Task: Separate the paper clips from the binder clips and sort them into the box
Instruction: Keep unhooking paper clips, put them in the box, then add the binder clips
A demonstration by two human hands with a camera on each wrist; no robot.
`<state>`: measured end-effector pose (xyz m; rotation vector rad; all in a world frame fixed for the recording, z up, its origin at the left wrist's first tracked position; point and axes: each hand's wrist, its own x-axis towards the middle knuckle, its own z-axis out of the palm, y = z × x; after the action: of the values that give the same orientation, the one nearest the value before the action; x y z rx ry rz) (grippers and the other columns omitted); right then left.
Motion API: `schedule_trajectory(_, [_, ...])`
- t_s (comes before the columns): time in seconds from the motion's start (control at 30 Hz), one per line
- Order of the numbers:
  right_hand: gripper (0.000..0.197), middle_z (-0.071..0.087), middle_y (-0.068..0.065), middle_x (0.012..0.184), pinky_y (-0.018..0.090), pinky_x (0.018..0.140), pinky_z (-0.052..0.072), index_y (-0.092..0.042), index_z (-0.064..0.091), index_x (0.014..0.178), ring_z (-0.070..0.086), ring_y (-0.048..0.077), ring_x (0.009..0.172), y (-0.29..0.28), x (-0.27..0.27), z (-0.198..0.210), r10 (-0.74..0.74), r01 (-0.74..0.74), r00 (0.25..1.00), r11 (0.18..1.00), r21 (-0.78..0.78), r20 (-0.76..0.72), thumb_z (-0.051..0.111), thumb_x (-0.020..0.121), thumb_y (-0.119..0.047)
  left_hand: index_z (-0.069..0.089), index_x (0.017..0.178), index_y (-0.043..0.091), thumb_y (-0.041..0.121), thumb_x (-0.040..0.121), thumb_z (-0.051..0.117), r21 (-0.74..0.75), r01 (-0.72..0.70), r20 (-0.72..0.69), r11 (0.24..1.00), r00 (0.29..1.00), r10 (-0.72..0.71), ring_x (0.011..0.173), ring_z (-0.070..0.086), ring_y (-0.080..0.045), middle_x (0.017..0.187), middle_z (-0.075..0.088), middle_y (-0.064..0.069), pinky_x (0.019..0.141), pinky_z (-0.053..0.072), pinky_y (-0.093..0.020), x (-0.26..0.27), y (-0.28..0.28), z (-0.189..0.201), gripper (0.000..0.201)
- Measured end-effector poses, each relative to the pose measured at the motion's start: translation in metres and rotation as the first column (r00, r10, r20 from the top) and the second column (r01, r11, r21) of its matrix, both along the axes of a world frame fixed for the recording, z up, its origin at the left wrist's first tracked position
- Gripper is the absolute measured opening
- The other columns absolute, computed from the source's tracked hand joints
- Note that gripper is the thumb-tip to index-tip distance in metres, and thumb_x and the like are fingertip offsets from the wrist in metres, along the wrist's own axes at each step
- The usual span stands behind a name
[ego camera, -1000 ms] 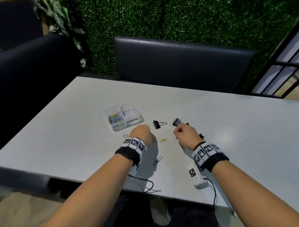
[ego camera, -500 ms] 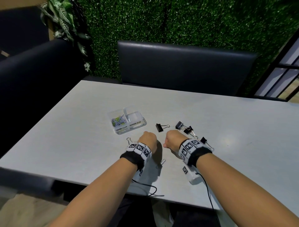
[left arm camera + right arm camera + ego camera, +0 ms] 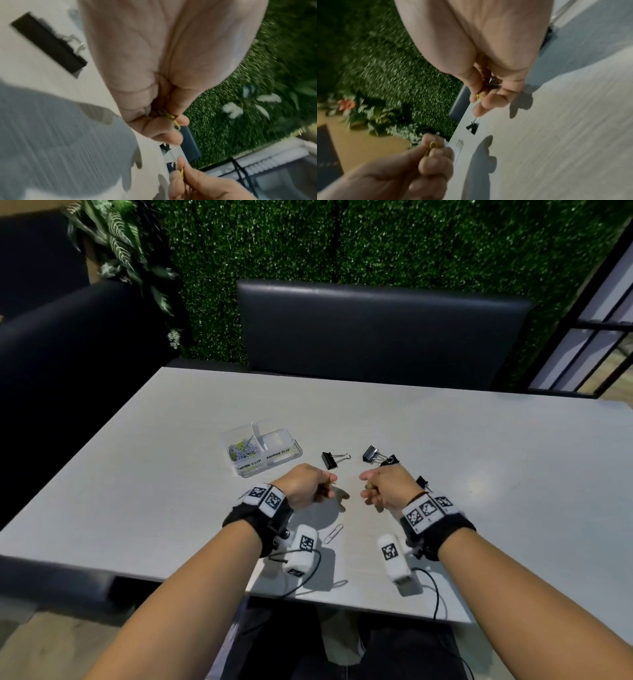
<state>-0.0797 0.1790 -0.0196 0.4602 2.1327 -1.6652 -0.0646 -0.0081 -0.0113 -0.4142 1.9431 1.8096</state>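
Both forearms reach forward over the near part of the grey table (image 3: 445,460), wrists raised off the surface, the hands close together but apart. The left hand (image 3: 303,486) is turned knuckles up, its fingers curled in; the thumb and forefinger pinch a yellow paper clip (image 3: 173,119), whose free end sticks out past the fingertips toward the other hand. The right hand (image 3: 388,487) is likewise curled, and its thumb and forefinger pinch a second yellow paper clip (image 3: 478,96); something dark and metallic sits deeper in that palm, too blurred to name.

The clear plastic box (image 3: 294,455) stands on the table just beyond and to the left of the left hand, its long side running left to right and slightly askew. A divider splits it: the left compartment holds a heap of paper clips (image 3: 243,451), silver and yellow-green, while the right compartment looks bare; handwritten labels run along the front wall.

A black binder clip (image 3: 330,459) lies between box and right hand, its wire handles pointing right. Two more binder clips (image 3: 371,455) lie touching just beyond the right hand, and another (image 3: 422,482) peeks out beside that wrist. A silver paper clip (image 3: 334,533) lies flat near the table's front edge between the wrists, its long axis slanting up to the right.
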Motion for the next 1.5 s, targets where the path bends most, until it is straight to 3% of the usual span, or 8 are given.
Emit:
schedule_trajectory(0.17, [0.008,0.056,0.009,0.065,0.024,0.045,0.034,-0.007,0.056,0.086,0.049,0.017,0.047,0.005,0.000,0.003,-0.107,0.139,0.983,0.967,-0.215,0.152,0.049,0.090,-0.010,0.045,0.069,0.012,0.010,0.095,0.036,0.321,-0.159,0.104,0.934,0.986,0.133,0.049,0.049,-0.017,0.063,0.044,-0.004,0.045,0.035,-0.023,0.004,0.001,0.001,0.028])
schedule_trajectory(0.4, [0.026,0.048,0.000,0.058,0.024,0.046,0.029,-0.015,0.054,0.069,0.040,0.015,0.046,-0.002,0.012,-0.001,0.212,-0.215,0.977,0.967,0.140,0.037,0.067,0.083,-0.033,0.035,0.057,0.019,0.028,0.092,0.042,0.558,-0.218,0.178,0.801,0.974,0.141,0.043,0.036,-0.014,0.054,0.033,0.001,0.037,0.026,-0.018,0.007,0.000,-0.001,0.037])
schedule_trajectory(0.63, [0.029,0.054,-0.016,0.077,0.023,0.063,0.037,-0.022,0.064,0.094,0.048,-0.003,0.071,-0.026,0.031,-0.002,0.874,-0.696,0.485,0.370,0.616,0.023,0.082,0.075,-0.035,0.048,0.071,0.016,0.038,0.106,0.041,0.270,-0.241,0.228,0.932,0.957,0.181,0.035,0.028,-0.006,0.048,0.036,0.007,0.034,0.022,-0.016,0.002,-0.005,-0.005,0.041])
schedule_trajectory(0.9, [0.038,0.059,0.010,0.083,0.033,0.076,0.045,-0.013,0.051,0.064,0.053,0.026,0.078,-0.053,0.037,0.009,0.884,-0.691,0.341,0.003,0.723,0.321,0.060,0.096,-0.032,0.062,0.081,0.005,0.053,0.103,0.033,0.167,-0.202,0.266,0.965,0.952,0.153,0.053,0.043,-0.016,0.059,0.052,-0.003,0.050,0.037,-0.024,0.007,-0.012,-0.001,0.060])
schedule_trajectory(1.0, [0.024,0.056,0.008,0.083,0.034,0.074,0.045,-0.013,0.052,0.073,0.051,0.025,0.077,-0.048,0.038,0.012,0.874,-0.695,0.425,0.147,0.704,0.237,0.053,0.094,-0.024,0.062,0.083,0.004,0.054,0.102,0.034,0.183,-0.187,0.264,0.965,0.955,0.135,0.052,0.046,-0.017,0.057,0.055,-0.004,0.049,0.040,-0.026,0.007,-0.015,-0.004,0.061])
schedule_trajectory(1.1, [0.017,0.063,0.012,0.073,0.032,0.056,0.044,-0.012,0.050,0.070,0.055,0.025,0.061,-0.046,0.032,0.018,0.601,-0.547,0.798,0.749,0.374,-0.035,0.050,0.086,-0.007,0.061,0.083,0.000,0.051,0.104,0.034,0.225,-0.195,0.266,0.955,0.955,0.133,0.053,0.046,-0.019,0.060,0.053,-0.008,0.050,0.041,-0.027,0.010,-0.016,0.005,0.061])
schedule_trajectory(1.17, [0.018,0.063,0.017,0.065,0.027,0.042,0.038,-0.007,0.052,0.067,0.048,0.023,0.045,-0.053,0.018,0.027,0.357,-0.344,0.930,0.930,0.132,-0.086,0.047,0.081,0.003,0.059,0.083,-0.002,0.047,0.105,0.033,0.261,-0.225,0.241,0.939,0.957,0.162,0.054,0.047,-0.021,0.064,0.052,-0.011,0.051,0.043,-0.028,0.008,-0.024,0.016,0.059])
schedule_trajectory(1.5, [0.027,0.057,0.021,0.090,0.039,0.060,0.057,0.004,0.051,0.100,0.062,0.030,0.059,-0.181,-0.066,0.057,0.201,-0.138,0.974,0.892,-0.431,0.103,0.052,0.097,-0.024,0.056,0.103,-0.007,0.040,0.104,0.038,0.249,-0.536,0.159,0.807,0.845,0.512,0.072,0.061,-0.031,0.082,0.056,-0.019,0.070,0.057,-0.043,-0.043,-0.130,0.055,0.050])
